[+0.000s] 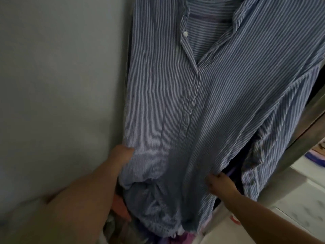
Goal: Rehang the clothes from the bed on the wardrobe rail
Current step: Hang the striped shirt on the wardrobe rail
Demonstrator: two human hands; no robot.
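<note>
A long blue-and-white striped cotton shirt (202,106) hangs beside a plain grey wall (58,76). The left hand (121,155) touches its left edge; the right hand (219,184) pinches its right side seam.

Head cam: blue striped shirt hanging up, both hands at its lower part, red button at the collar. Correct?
Not quite: the button is white, not red, as the head view shows. The rest holds: the blue striped shirt hangs, with the left hand and right hand at its lower part.
</note>
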